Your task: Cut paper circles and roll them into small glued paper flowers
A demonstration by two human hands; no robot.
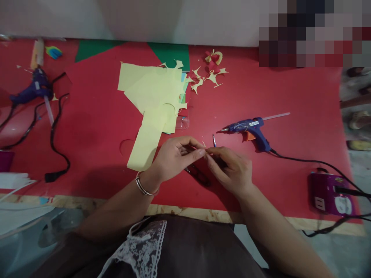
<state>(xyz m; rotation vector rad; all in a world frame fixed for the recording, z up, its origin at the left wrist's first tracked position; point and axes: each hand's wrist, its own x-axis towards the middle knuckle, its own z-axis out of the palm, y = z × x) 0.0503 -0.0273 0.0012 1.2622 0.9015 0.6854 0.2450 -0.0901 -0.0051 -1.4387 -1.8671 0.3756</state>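
Observation:
My left hand (pixel 180 156) and my right hand (pixel 233 168) meet fingertip to fingertip above the red table covering. Both are closed in a pinch; whatever they hold is too small or too hidden to make out. Below them lies a dark pair of scissors (pixel 199 177), partly covered by my fingers. A thin slim tool (pixel 214 140) points up just beyond my right fingers. Near my left hand, pale yellow paper sheets (pixel 153 92) overlap one another. To the right rests a blue glue gun (pixel 246 126) with an orange trigger and a clear glue stick in its back.
Yellow and red paper scraps (pixel 213 75) are scattered beyond the sheets. Another blue glue gun (pixel 36 87) with a black cord lies at left. A purple power box (pixel 330 193) with cables sits at the right edge. Green paper (pixel 171 54) lies by the back wall.

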